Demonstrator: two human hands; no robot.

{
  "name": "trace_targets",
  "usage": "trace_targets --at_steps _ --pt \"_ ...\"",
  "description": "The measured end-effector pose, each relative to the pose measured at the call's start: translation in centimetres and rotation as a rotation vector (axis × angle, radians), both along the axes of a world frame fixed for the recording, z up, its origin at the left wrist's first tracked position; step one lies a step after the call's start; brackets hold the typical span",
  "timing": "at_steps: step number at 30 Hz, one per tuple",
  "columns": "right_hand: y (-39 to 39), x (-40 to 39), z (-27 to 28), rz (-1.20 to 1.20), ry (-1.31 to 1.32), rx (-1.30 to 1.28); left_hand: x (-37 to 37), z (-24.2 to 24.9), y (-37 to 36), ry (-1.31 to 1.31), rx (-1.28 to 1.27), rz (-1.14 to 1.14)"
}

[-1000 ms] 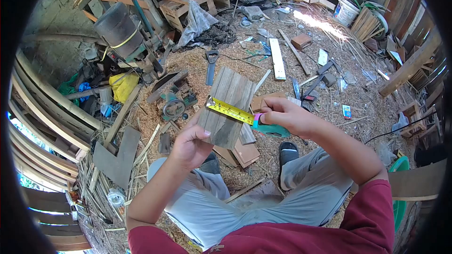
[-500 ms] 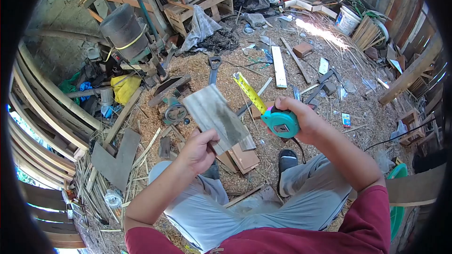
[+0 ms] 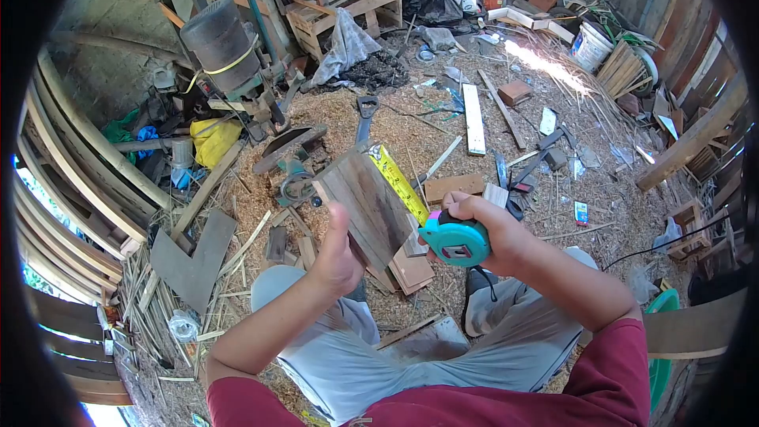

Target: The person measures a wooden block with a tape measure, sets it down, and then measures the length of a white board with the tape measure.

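My left hand (image 3: 336, 257) holds a short wooden board (image 3: 368, 205) from its near left side, thumb raised along the edge and the other fingers hidden behind. The board is tilted, its brown grain facing me. In my right hand (image 3: 494, 225) is a teal tape measure (image 3: 457, 239), the thumb on top of its case. A length of yellow tape blade (image 3: 399, 186) sticks out of the case and lies along the board's right edge, reaching its far corner. The markings are too small to read.
Wood shavings cover the ground. Offcuts (image 3: 411, 270) lie between my feet, with a handsaw (image 3: 365, 115) beyond. A motor-driven machine (image 3: 225, 47) stands at left near a circular blade (image 3: 288, 142). A white plank (image 3: 473, 120) and brick-like block (image 3: 515, 92) lie farther right.
The tape measure has come left and slightly nearer me, bringing its blade against the board's edge. The board has turned, and my left thumb has lifted off its face.
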State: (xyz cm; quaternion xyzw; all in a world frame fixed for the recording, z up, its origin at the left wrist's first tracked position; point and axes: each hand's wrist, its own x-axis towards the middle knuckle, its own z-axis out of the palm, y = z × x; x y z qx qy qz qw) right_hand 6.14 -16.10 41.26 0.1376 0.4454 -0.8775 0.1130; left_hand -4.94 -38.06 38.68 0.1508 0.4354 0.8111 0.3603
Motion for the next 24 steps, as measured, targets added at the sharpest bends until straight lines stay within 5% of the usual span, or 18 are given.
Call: trace_targets --at_steps 24 --pt "-2.3 -0.1 -1.1 0.014 0.05 0.016 -0.2 0.3 1.3 0.108 0.064 -0.068"
